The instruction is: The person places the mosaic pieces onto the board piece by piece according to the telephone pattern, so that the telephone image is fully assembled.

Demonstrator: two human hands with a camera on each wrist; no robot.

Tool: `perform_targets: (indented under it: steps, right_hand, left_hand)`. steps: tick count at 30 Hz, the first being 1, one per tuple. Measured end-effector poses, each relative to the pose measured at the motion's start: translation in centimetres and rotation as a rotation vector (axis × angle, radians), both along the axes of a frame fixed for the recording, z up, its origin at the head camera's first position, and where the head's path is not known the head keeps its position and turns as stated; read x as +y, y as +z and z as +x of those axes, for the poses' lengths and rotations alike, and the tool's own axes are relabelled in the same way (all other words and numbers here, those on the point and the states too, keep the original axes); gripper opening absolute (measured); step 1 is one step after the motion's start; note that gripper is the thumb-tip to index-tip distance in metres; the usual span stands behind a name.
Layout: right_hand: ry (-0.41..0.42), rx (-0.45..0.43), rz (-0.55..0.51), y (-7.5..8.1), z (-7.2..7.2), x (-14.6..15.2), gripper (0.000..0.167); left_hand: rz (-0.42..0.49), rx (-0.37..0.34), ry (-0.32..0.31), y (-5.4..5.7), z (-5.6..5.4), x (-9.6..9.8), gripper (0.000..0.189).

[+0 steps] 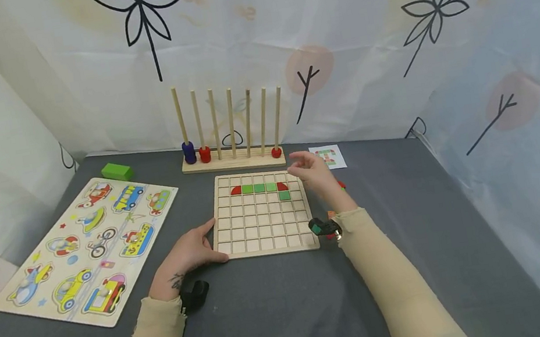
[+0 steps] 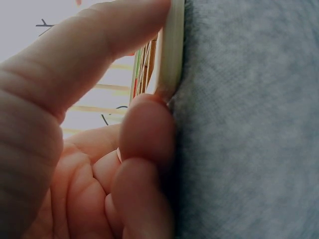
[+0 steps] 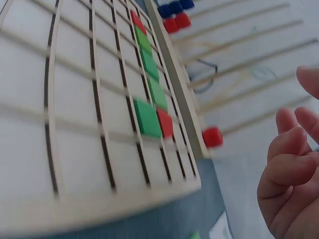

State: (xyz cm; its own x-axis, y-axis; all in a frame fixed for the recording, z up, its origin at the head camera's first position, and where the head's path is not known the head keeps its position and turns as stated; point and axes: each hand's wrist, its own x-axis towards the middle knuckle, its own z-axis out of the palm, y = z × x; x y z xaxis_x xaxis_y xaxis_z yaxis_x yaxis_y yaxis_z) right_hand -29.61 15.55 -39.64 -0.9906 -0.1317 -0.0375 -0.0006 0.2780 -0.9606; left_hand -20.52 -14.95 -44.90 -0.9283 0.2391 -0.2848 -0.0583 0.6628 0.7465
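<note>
Smooth wooden grid board [image 1: 272,252] (matt), woven tablecloth [image 1: 273,321], bare wooden pegs [image 1: 230,116]

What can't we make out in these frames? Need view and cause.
- Card pattern: too small in head view; cut off by the bottom edge and blurred in right wrist view.
- Loose pieces beside the grid board: head view, right hand and wrist camera hide part; count unclear.
- Grid board cells: left wrist view, left hand and edge-on angle hide them.
- Rest of right hand: right wrist view, cut by right edge.
</note>
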Motion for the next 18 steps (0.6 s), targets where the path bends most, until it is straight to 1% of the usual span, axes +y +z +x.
perform_targets:
  steps: [4,9,13,18]
  right_hand:
    - [-0.056,-0.005,-0.015,-0.6,0.6,3.3,0.043]
    - [-0.130,-0.034,0.035,-1.3,1.7,6.5,0.046]
    - [-0.171,-0.070,0.104,-1.8,2.7,8.1,0.045]
    - [-0.170,-0.120,0.147,-2.5,3.6,9.3,0.046]
  left_hand:
    - [0.001,-0.006,0.004,-0.1,-0.1,0.1,0.101]
    - [0.006,0.000,-0.001,-0.2,-0.2,0.0,0.102]
    - [0.013,0.003,0.000,-0.1,-0.1,-0.1,0.102]
    - [0.022,-0.002,0.003,-0.1,0.0,-0.1,0.101]
